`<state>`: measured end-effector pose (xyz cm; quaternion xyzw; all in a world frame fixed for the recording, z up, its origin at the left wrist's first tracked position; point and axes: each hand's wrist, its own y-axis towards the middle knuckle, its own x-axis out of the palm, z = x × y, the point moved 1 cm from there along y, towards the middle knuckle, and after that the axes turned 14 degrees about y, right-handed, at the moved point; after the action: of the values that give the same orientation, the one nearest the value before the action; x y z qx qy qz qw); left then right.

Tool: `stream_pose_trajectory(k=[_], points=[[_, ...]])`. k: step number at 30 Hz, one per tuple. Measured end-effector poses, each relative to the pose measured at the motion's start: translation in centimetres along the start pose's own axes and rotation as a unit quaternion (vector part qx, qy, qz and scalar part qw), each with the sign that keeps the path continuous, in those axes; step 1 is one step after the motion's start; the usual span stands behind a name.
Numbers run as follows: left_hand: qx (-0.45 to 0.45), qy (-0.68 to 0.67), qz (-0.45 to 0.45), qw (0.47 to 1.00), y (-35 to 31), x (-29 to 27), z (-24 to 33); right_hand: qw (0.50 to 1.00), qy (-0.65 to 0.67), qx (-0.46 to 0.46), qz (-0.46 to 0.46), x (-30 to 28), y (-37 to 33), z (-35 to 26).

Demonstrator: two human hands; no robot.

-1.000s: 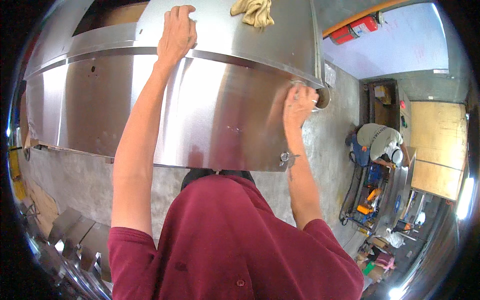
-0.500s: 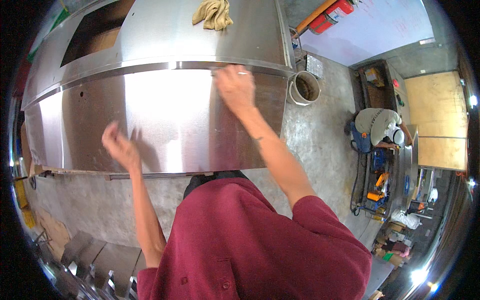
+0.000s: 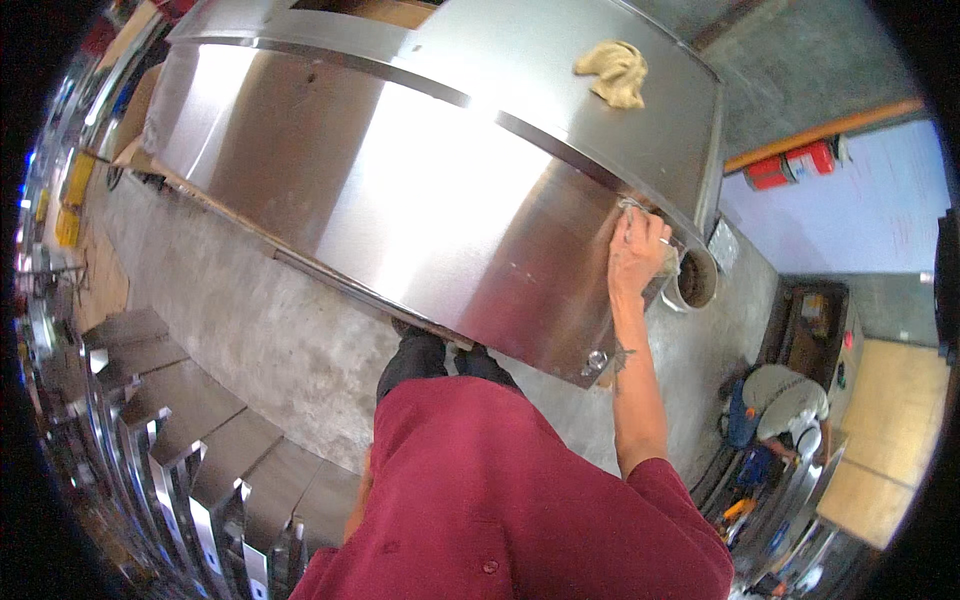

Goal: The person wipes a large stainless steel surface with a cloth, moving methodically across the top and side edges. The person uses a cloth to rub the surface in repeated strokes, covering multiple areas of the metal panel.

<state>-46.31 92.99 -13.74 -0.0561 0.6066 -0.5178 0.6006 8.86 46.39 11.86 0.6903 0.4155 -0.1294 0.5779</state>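
Note:
My right hand (image 3: 638, 250) is at the right end of a long stainless steel panel (image 3: 420, 200), close under its upper ledge. The fingers are closed around a pale, crumpled cloth (image 3: 669, 262), of which only small bits show beside the hand. Of my left arm, just a strip shows beside my shirt; the left hand is hidden. A bunched yellowish glove or rag (image 3: 616, 74) lies on the steel top (image 3: 530, 60) beyond the ledge. Near the panel's lower right corner sits a small shiny round piece (image 3: 596, 360).
A whitish bucket (image 3: 692, 280) stands on the floor just past the panel's right end. Bent metal pieces (image 3: 205, 520) lie in a row at the lower left. A red fire extinguisher (image 3: 795, 165) is at the upper right. Another person (image 3: 785, 405) bends over a workbench at the right.
My view has turned, so the panel now slants down to the right. My right hand has moved to the panel's right end. The left hand has come off the panel and out of sight.

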Motion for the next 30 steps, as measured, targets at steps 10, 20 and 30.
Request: stream_pose_trajectory(k=[10,20,30], points=[[-0.117,-0.265,0.079,0.954,9.1,-6.7,-0.6,0.989,0.079,-0.126,-0.011,21.1,9.6,-22.4],[-0.146,-0.284,-0.009,0.947,18.9,-23.0,-7.3,0.987,-0.013,-0.144,-0.069,23.3,11.3,-26.4],[-0.119,-0.328,-0.082,0.934,11.5,-18.1,-16.3,0.994,-0.105,0.02,0.019,15.0,6.8,-20.0]])
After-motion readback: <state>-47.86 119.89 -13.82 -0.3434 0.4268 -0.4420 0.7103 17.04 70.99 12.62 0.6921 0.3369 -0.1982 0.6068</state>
